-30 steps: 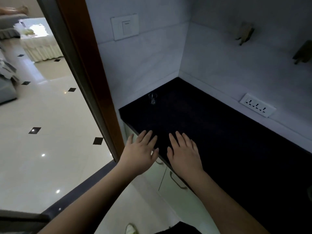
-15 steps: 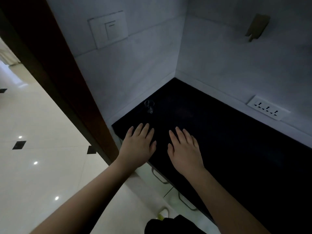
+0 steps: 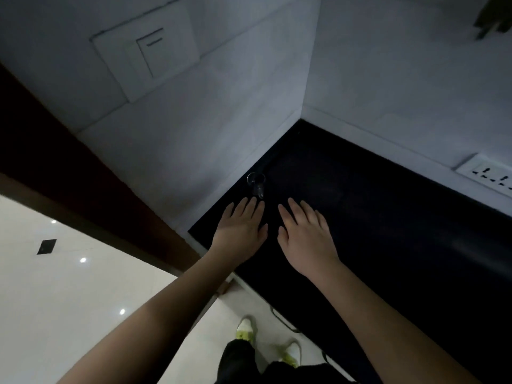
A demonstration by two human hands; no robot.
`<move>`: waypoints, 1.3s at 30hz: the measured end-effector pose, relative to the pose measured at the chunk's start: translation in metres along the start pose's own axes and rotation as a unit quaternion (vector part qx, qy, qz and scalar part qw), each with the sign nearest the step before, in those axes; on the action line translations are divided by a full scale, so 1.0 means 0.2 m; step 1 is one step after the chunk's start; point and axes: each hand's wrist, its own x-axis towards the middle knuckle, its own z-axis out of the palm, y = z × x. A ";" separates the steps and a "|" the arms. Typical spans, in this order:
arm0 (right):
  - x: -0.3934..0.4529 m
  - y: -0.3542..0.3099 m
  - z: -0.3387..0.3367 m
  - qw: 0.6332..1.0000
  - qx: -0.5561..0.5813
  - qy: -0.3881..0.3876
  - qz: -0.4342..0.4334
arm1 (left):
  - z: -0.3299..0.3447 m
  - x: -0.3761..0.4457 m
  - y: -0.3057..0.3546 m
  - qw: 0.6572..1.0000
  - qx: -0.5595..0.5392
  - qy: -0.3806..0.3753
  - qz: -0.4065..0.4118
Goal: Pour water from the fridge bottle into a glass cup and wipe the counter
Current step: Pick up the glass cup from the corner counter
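Left hand (image 3: 240,231), right hand (image 3: 304,236), both grips released, glass cup (image 3: 256,184) just beyond left fingertips

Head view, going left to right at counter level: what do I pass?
Glossy tiled floor → dark wooden door frame → left hand → right hand → bare black counter → white wall socket strip. The glass cup stands just beyond the left hand's fingertips.

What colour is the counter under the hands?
Black, or very dark: the counter shows best in the head view.
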 end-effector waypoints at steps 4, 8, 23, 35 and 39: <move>0.12 -0.02 0.05 0.999 0.012 -0.016 0.031 | 0.09 0.20 -0.06 0.998 -0.016 -0.056 -0.007; 0.20 -0.01 0.11 0.998 0.044 -0.017 0.052 | 0.20 0.30 -0.11 0.999 -0.040 -0.035 0.013; 0.32 0.07 0.25 0.978 0.165 -0.030 0.124 | 0.36 0.54 -0.12 0.721 -0.639 -0.075 -0.257; 0.32 0.06 0.28 0.948 0.268 -0.035 0.168 | 0.37 0.64 -0.04 0.494 -0.781 -0.123 -0.362; 0.31 0.08 0.29 0.917 0.353 -0.023 0.187 | 0.38 0.64 -0.06 0.500 -0.775 -0.086 -0.377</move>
